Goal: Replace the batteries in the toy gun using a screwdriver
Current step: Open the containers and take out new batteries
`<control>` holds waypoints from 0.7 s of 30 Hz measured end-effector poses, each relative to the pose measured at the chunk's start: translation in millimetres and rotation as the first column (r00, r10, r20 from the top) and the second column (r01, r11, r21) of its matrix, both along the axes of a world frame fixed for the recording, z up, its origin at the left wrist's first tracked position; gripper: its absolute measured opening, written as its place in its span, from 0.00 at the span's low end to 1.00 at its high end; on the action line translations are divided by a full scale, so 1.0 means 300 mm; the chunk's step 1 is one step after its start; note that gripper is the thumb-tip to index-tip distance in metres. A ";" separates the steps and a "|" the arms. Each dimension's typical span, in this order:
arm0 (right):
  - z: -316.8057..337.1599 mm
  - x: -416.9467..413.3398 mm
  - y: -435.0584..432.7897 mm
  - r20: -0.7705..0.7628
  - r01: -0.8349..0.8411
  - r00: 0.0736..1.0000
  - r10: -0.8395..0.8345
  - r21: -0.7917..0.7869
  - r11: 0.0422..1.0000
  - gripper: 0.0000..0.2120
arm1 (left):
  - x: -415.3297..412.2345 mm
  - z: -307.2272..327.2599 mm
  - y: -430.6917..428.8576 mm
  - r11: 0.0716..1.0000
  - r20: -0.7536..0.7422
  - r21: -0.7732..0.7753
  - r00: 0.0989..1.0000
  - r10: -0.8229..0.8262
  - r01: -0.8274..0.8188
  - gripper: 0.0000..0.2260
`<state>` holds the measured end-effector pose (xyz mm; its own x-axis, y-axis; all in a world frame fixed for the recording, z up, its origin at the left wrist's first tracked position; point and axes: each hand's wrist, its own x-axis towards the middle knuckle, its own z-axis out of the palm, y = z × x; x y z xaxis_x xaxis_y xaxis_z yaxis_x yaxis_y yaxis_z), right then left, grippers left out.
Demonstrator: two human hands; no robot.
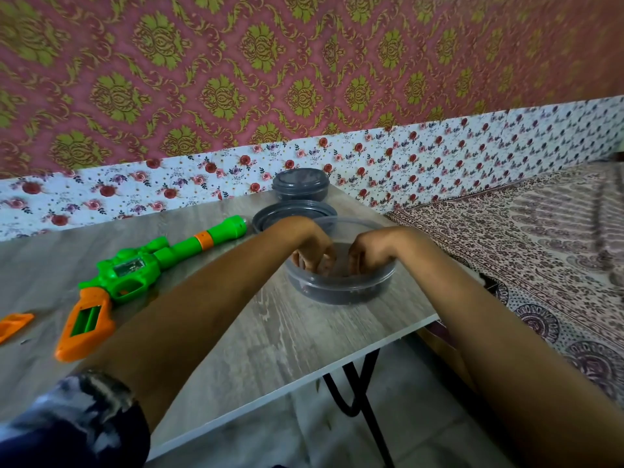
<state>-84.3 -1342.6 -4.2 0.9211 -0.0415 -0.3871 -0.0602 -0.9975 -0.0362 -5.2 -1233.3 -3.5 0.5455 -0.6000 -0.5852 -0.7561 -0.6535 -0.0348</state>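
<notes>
A green and orange toy gun [135, 271] lies on the grey wooden table [256, 332] at the left, its orange grip showing an uncovered battery slot [86, 320]. The orange battery cover [15, 324] lies apart at the far left edge. Both my hands reach into a round clear plastic container [341, 288] near the table's right edge. My left hand [312, 255] and my right hand [366, 255] have fingers curled down inside it. The fingertips are blurred, and I cannot make out what they touch. No screwdriver or batteries are visible.
A grey lid [270, 217] lies just behind the container, and a closed grey round container [300, 184] stands further back by the floral wall. A patterned bedspread [540, 251] lies to the right. Black table legs [358, 393] show below the table's edge.
</notes>
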 end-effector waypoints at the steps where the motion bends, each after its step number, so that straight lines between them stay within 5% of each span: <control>1: -0.002 0.001 0.008 -0.011 -0.006 1.000 0.005 -0.025 1.000 0.13 | -0.002 -0.008 -0.004 1.000 0.013 0.012 1.000 -0.013 0.013 0.16; 13: -0.035 0.024 0.035 -0.012 0.019 1.000 -0.019 0.002 1.000 0.17 | 0.035 0.000 0.051 0.995 0.031 -0.010 0.995 -0.095 0.096 0.14; 18: -0.047 0.027 0.012 0.100 0.114 0.985 -0.139 0.223 0.968 0.09 | 0.016 -0.049 0.029 0.985 0.155 -0.037 0.975 -0.159 0.166 0.11; 21: -0.051 0.033 0.003 0.083 0.231 0.942 -0.326 0.544 0.807 0.08 | 0.036 -0.030 0.067 0.969 0.147 -0.196 0.982 -0.120 0.148 0.08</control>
<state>-74.6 -1341.8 -19.5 0.9525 -0.1430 -0.2690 -0.2785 -0.7670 -0.5780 5.5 -1213.2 -12.5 0.5164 -0.7726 -0.3693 -0.8350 -0.5500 -0.0168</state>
